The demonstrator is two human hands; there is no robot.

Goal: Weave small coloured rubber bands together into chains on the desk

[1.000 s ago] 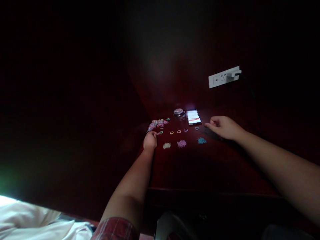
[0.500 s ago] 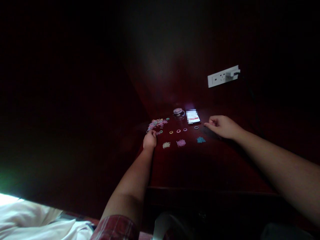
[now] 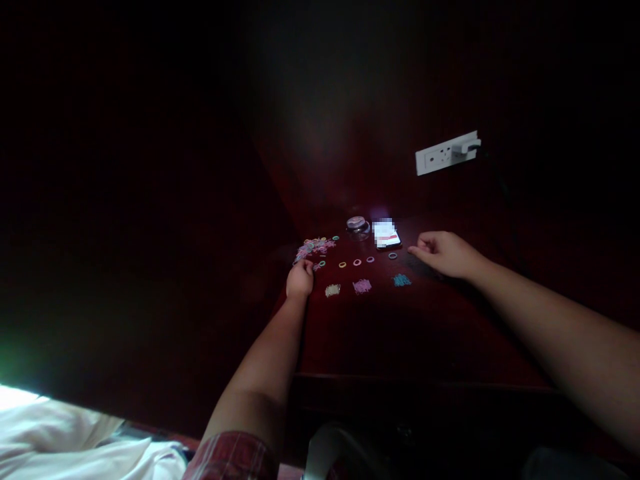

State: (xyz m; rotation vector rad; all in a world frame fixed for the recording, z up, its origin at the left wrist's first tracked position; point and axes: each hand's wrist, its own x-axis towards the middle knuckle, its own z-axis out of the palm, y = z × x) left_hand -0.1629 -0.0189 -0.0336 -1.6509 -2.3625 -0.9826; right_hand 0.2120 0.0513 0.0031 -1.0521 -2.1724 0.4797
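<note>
My left hand (image 3: 300, 279) rests at the table's left side, fingers curled closed just in front of a mixed pile of small coloured elastic bands (image 3: 316, 248). Small pink bands (image 3: 317, 267) lie at its fingertips; whether any are gripped is hidden. My right hand (image 3: 443, 253) lies on the right, loosely closed, with nothing visible between thumb and fingers. Between the hands runs a row of single rings: green (image 3: 323, 263), yellow (image 3: 343, 265), pink (image 3: 357, 263), purple (image 3: 371, 259) and grey-blue (image 3: 393, 256). Nearer me lie cream (image 3: 333, 291), purple (image 3: 362, 286) and blue (image 3: 401, 280) band heaps.
A round clear container (image 3: 357, 227) with bands showing at its top stands at the back, beside a lit phone (image 3: 387, 235). On the wall is a white socket (image 3: 447, 154) with a plug and cable. The dark red table (image 3: 400, 347) ends at a front edge.
Both hands keep nearly the same place and pose. The whole view has shifted very slightly; bands, container and phone stay where they were.
</note>
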